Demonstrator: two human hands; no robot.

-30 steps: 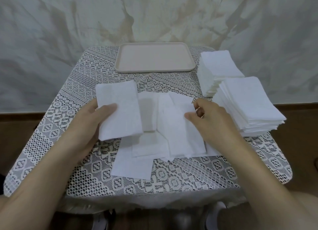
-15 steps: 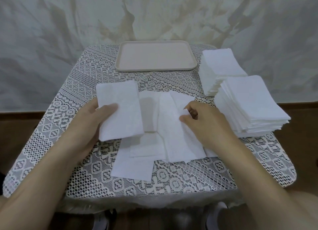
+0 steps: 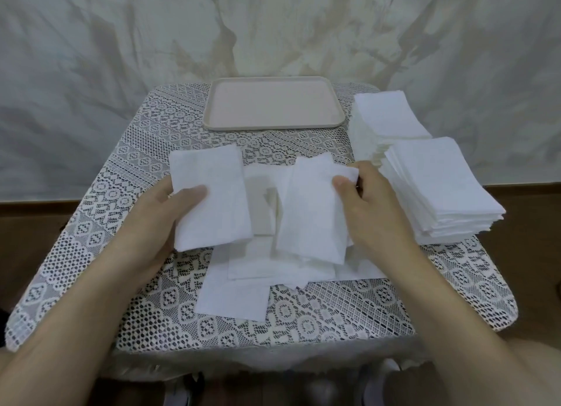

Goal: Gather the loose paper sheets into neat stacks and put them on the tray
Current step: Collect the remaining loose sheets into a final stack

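Note:
My left hand (image 3: 158, 220) holds a small stack of white paper sheets (image 3: 212, 199) above the table, thumb on top. My right hand (image 3: 370, 211) pinches the upper right corner of a single white sheet (image 3: 312, 211), lifted off the pile. Several loose sheets (image 3: 243, 290) lie overlapping on the lace tablecloth beneath and between my hands. A pale pink tray (image 3: 273, 106) sits at the far middle of the table with nothing on it.
Two tall stacks of white sheets stand on the right side, one near (image 3: 440, 193) and one farther back (image 3: 385, 117). The small table (image 3: 349, 311) is covered in white lace. A wrinkled cloth backdrop hangs behind it.
My right hand has picked one sheet up from the loose pile and raised it. The left hand keeps its stack in the same place.

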